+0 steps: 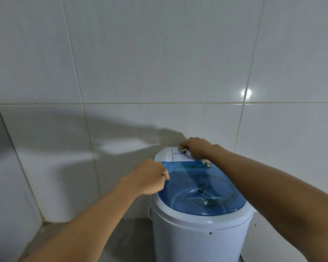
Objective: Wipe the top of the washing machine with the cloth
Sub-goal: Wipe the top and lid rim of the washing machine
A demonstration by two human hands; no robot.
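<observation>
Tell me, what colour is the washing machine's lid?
Translucent blue lid, seen in the head view, the only one.

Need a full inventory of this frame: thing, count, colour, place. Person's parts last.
washing machine: 1, white round body, bottom centre, standing on the floor against the wall
lid: 1, translucent blue, shut on top of the machine, dark specks on it
control panel: 1, white, back strip of the machine top, its dial partly under the right hand
cloth: 1, beige, bunched on the control panel under the right hand, an end showing at the lid's back edge
wall tiles: many, glossy white, behind and at left
floor: 1, grey, around the machine
left hand: 1, closed, at the lid's left edge
right hand: 1, pressing the cloth down
</observation>
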